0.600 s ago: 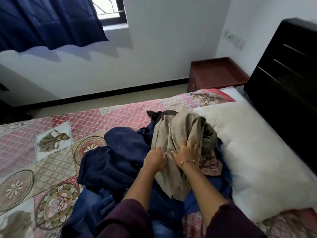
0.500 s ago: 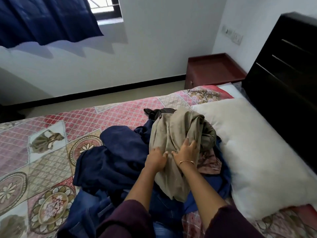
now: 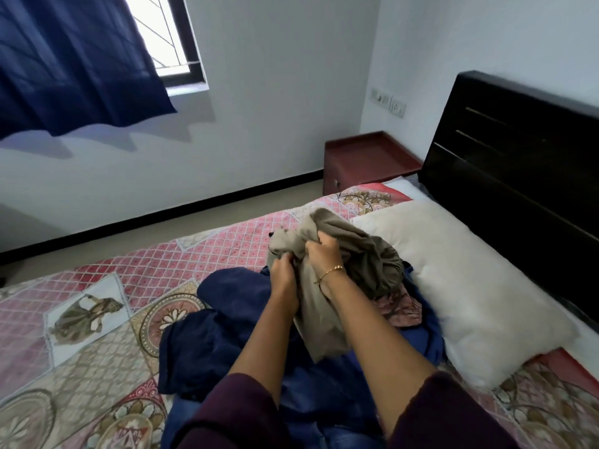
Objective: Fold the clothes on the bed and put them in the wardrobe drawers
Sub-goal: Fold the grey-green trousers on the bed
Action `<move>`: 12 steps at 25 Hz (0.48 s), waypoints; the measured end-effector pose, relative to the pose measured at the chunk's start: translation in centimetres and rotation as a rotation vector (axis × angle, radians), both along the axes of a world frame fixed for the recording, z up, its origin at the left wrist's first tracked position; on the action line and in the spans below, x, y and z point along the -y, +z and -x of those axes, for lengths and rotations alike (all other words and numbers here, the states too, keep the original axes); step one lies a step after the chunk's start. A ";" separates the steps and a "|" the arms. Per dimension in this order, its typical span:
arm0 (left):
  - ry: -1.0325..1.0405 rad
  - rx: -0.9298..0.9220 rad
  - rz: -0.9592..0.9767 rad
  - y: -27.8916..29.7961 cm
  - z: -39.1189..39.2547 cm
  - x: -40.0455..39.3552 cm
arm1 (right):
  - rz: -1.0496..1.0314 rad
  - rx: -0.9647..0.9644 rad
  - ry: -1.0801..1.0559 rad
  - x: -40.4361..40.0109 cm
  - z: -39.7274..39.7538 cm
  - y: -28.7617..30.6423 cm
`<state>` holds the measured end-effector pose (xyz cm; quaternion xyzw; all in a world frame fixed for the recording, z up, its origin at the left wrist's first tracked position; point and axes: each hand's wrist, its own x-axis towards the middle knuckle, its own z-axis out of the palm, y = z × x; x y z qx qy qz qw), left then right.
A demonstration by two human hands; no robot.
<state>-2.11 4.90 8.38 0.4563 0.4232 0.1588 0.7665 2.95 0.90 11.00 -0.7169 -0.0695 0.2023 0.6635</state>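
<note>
The beige garment sits bunched on top of the heap of clothes on the bed, and both hands are clenched in its cloth: the left hand pinches a gathered fold at its near-left edge, the right hand, with a thin bracelet at the wrist, grips a wad higher up, toward the pillow. The step in hand looks like pulling this one piece free of the pile, with all the folding and the drawers yet to come. To do it well, the hands would best lift it straight up until its lower end clears the navy garment beneath, then shift the grip to a seam or hem and shake it out, since a crumpled middle gives no straight edge to fold along. A patterned maroon cloth lies just beside and partly under the beige garment and may drag along with it. The white pillow crowds the right side and the dark headboard stands behind it, so that way is cramped. The patterned bedspread to the left lies flat and bare, well apart from the heap, and seems the better ground for spreading the piece. The far edge of the bed drops to the floor before the wall, so cloth flung that way could slide off.
</note>
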 end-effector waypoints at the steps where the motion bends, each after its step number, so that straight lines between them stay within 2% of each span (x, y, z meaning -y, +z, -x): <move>1: -0.003 0.125 0.077 2.3 1.6 -1.2 | -0.066 0.014 0.004 -0.8 1.5 2.5; 3: 0.031 0.387 0.244 6.8 4.7 -3.2 | -0.167 0.050 0.000 -2.1 4.3 7.2; 5: 0.089 0.551 0.306 11.2 8.7 -5.8 | -0.261 0.115 0.020 -3.6 8.5 12.2; 8: 0.168 0.613 0.270 16.8 14.7 -9.0 | -0.354 0.207 0.141 -6.6 15.1 19.0; 12: 0.281 0.658 0.159 22.2 22.1 -13.0 | -0.461 0.246 0.323 -9.8 22.9 24.2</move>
